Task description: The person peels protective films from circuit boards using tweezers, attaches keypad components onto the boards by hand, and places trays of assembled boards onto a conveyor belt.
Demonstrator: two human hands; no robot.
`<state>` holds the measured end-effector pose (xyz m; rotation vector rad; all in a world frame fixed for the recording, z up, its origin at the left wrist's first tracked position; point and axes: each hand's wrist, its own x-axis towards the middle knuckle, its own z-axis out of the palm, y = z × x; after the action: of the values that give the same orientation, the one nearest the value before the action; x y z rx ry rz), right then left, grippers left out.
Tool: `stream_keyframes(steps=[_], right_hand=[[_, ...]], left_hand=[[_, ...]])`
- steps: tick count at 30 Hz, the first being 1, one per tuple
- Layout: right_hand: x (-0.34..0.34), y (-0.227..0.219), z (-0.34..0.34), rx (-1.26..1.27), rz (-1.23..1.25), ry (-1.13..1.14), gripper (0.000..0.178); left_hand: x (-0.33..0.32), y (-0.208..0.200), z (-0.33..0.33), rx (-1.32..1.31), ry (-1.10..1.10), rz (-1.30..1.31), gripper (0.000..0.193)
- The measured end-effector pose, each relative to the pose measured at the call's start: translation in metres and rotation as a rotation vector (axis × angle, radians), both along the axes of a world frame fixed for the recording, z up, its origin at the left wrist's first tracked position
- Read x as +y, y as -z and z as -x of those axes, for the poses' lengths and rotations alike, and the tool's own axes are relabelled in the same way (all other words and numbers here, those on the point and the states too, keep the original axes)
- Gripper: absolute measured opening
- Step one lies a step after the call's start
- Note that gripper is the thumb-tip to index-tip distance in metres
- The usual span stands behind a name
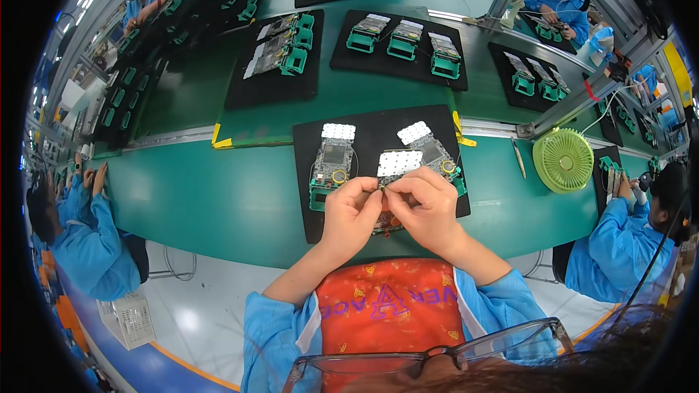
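Observation:
My left hand (349,212) and my right hand (428,207) meet over the middle of a black mat (371,120), thumbs and fingers pinched together. Whatever lies between the fingertips is too small and covered to make out. Just beyond them is the white dotted keypad sheet (400,163) of the middle circuit board assembly, whose lower part my hands mostly hide. To the left lies another circuit board (335,156) with a white keypad sheet and a green plastic frame (318,196). A similar board (433,153) lies angled at the right, partly behind my right hand.
A green fan (563,160) and a pen-like tool (518,159) are on the green table (196,189) at the right. Farther mats (280,87) carry several more assemblies. A metal post (561,105) rises at the right. Co-workers in blue sit at both sides and across.

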<state>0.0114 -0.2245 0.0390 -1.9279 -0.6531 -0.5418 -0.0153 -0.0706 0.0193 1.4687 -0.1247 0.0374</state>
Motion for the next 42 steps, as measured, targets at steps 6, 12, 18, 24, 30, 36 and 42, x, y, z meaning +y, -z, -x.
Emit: stream_keyframes(steps=[6, 12, 18, 24, 30, 36, 42], right_hand=[[-0.001, 0.0, -0.001, -0.092, 0.044, 0.016, 0.015], [-0.003, -0.004, 0.002, -0.117, 0.107, 0.029, 0.017], [-0.006, -0.007, 0.001, -0.145, 0.132, 0.026, 0.018], [-0.01, -0.008, 0.001, -0.046, 0.113, 0.004, 0.015], [-0.012, -0.013, 0.003, 0.175, 0.002, -0.028, 0.009], [-0.014, -0.013, 0.002, 0.206, -0.031, -0.054, 0.009], [-0.016, -0.014, 0.002, 0.23, -0.061, -0.053, 0.008]], left_hand=[[0.0, 0.0, -0.001, 0.014, 0.006, 0.0, 0.011], [0.002, 0.002, -0.002, 0.032, 0.015, -0.04, 0.008], [0.0, 0.002, -0.004, -0.02, -0.037, -0.097, 0.005], [-0.003, 0.0, -0.003, -0.014, -0.046, -0.104, 0.001], [-0.008, -0.001, -0.003, -0.133, -0.085, -0.207, 0.006], [-0.01, -0.006, -0.005, -0.35, -0.15, -0.363, 0.01], [-0.015, -0.006, -0.008, -0.509, -0.208, -0.391, 0.014]])
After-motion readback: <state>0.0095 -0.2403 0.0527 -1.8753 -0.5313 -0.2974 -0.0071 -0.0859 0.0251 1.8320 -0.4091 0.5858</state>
